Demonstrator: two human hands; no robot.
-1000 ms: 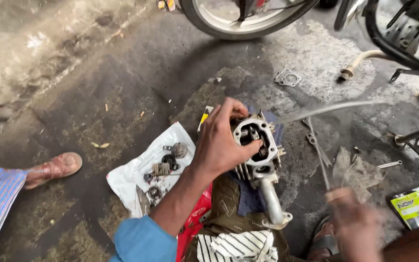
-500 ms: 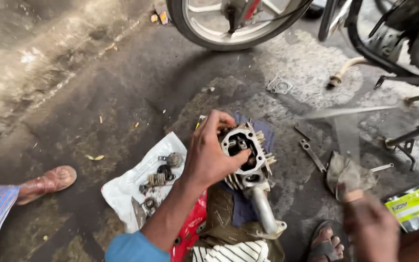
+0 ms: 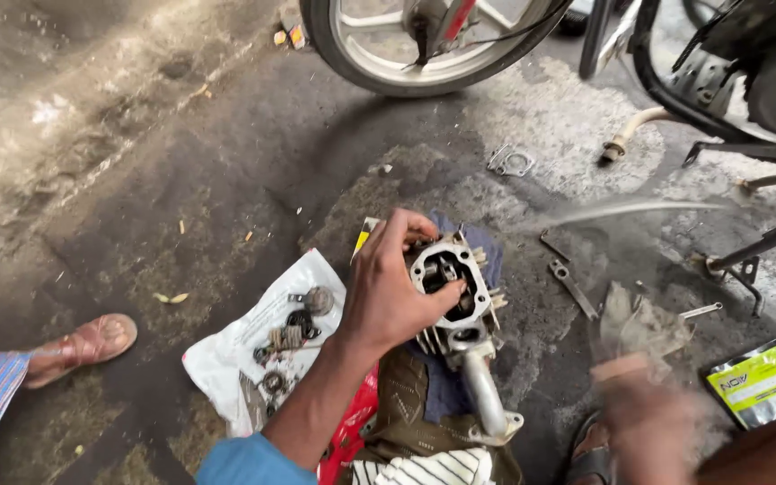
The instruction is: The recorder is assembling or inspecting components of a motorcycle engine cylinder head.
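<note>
My left hand [image 3: 388, 296] grips a grey metal engine cylinder head [image 3: 460, 337] from its left side, with the thumb hooked into its round opening. The part stands on blue and brown cloths [image 3: 424, 395], and a short metal pipe [image 3: 482, 395] runs from it toward me. My right hand [image 3: 648, 422] is a blur at the lower right, below a dirty grey rag [image 3: 639, 323]. Whether it holds anything cannot be made out. A pale blurred streak [image 3: 621, 211] crosses the ground to the right of the part.
A white plastic bag [image 3: 217, 359] with several small metal parts [image 3: 294, 328] lies left of my arm. A flat wrench [image 3: 572, 287], a gasket [image 3: 511, 162] and a green-yellow packet [image 3: 765, 382] lie on the oily ground. A motorcycle wheel [image 3: 406, 45] and frame [image 3: 747, 81] stand behind. Another person's sandalled foot [image 3: 83, 346] is at left.
My left hand has stayed on the cylinder head, thumb moving into its opening. My right hand has shifted right and stays blurred. The view has tilted, bringing the wheel lower.
</note>
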